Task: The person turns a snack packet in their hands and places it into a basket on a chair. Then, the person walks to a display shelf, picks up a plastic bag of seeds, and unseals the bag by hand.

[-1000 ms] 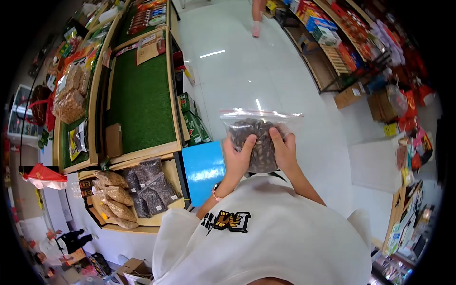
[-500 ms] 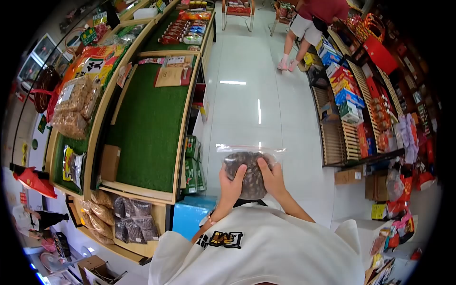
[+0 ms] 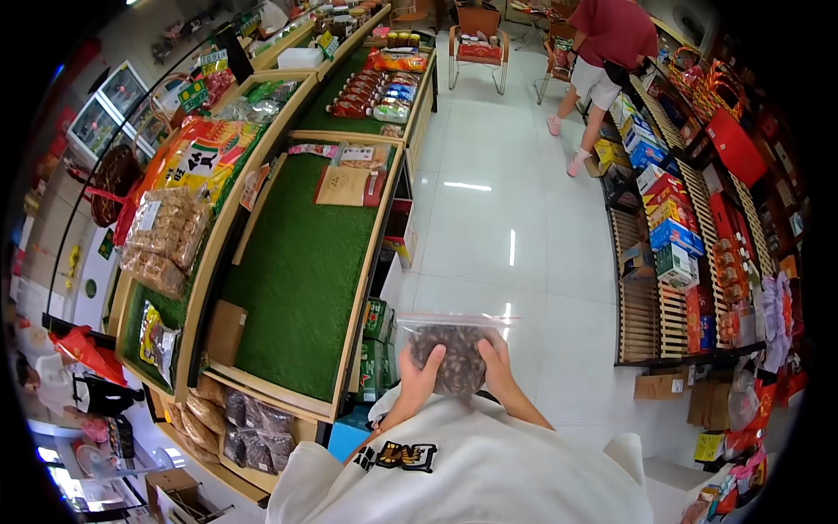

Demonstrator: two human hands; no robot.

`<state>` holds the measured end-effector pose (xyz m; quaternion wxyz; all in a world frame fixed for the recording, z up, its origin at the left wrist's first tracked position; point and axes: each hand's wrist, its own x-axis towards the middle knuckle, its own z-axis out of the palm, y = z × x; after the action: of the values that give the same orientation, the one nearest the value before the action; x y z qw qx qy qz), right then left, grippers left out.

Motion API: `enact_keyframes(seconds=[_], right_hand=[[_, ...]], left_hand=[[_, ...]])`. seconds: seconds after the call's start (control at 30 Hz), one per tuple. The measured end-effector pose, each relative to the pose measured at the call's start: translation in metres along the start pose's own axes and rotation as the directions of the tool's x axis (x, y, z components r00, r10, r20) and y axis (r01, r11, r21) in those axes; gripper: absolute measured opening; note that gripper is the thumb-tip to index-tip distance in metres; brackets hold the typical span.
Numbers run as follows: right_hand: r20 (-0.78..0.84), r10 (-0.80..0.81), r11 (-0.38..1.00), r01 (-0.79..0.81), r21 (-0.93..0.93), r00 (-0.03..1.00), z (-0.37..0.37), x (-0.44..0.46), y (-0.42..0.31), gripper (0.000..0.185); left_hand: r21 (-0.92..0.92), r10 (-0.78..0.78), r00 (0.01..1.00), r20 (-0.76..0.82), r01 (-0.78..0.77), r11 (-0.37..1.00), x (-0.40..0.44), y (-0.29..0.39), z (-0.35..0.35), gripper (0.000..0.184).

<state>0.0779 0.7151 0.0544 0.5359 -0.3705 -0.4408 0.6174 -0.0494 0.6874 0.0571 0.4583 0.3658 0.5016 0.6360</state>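
A clear zip bag (image 3: 458,354) filled with dark brown seeds or nuts is held upright in front of my chest, its sealed top edge facing away from me. My left hand (image 3: 419,374) grips its left side, thumb lying across the front. On the opposite side my right hand (image 3: 499,368) presses the bag with its thumb, the other fingers hidden behind it. The green-lined display shelf (image 3: 292,262) stands to my left; a flat tan and red package (image 3: 351,185) and a cardboard piece (image 3: 226,332) lie on it.
Below the shelf sit bags of dark goods (image 3: 258,432) and a blue box (image 3: 349,434). Slatted racks (image 3: 642,301) with boxed goods line the right side. A person in a red shirt (image 3: 615,35) stands up the tiled aisle (image 3: 476,227), near a chair (image 3: 478,52).
The view has tilted and turned, so the shelves and aisle appear lower and further right. Both hands still hold the bag, now nearer my chest. The person ahead has shifted their feet.
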Motion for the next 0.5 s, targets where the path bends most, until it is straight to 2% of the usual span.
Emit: enact_keyframes(seconds=[0.03, 0.13, 0.2, 0.23, 0.33, 0.4, 0.47, 0.5], right_hand=[[0.004, -0.008, 1.000, 0.008, 0.004, 1.000, -0.002, 0.005, -0.001, 0.030], [0.040, 0.203, 0.978, -0.205, 0.038, 0.978, -0.006, 0.027, 0.000, 0.025], [0.122, -0.014, 0.996, 0.024, -0.083, 0.992, -0.004, 0.053, 0.003, 0.022], [0.116, -0.033, 0.996, 0.043, -0.084, 0.993, 0.003, 0.066, -0.006, 0.018], [0.156, -0.080, 0.987, 0.100, -0.124, 0.985, 0.008, 0.100, -0.014, 0.016], [0.128, -0.075, 0.986, 0.093, -0.139, 0.989, 0.015, 0.129, -0.018, 0.014], [0.087, -0.069, 0.997, 0.073, -0.041, 0.994, 0.024, 0.159, -0.026, 0.014], [0.094, -0.126, 0.990, 0.131, -0.050, 0.988, 0.025, 0.177, -0.022, 0.012]], left_hand=[[-0.053, -0.018, 1.000, 0.001, 0.019, 0.998, 0.004, -0.003, -0.001, 0.025], [-0.005, 0.061, 0.994, 0.086, -0.061, 0.998, 0.025, -0.011, -0.005, 0.024], [-0.035, 0.174, 0.982, 0.071, -0.172, 0.985, 0.051, -0.019, -0.005, 0.024], [-0.109, 0.160, 0.986, 0.048, -0.154, 0.982, 0.063, -0.016, -0.002, 0.023], [-0.097, 0.135, 0.990, 0.040, -0.130, 0.987, 0.096, -0.030, -0.008, 0.024], [-0.117, 0.125, 0.986, 0.114, -0.111, 0.987, 0.129, -0.030, -0.011, 0.025], [-0.131, 0.134, 0.952, 0.276, -0.101, 0.986, 0.173, -0.010, -0.013, 0.026], [-0.154, 0.161, 0.951, 0.264, -0.123, 0.980, 0.190, 0.000, -0.009, 0.025]])
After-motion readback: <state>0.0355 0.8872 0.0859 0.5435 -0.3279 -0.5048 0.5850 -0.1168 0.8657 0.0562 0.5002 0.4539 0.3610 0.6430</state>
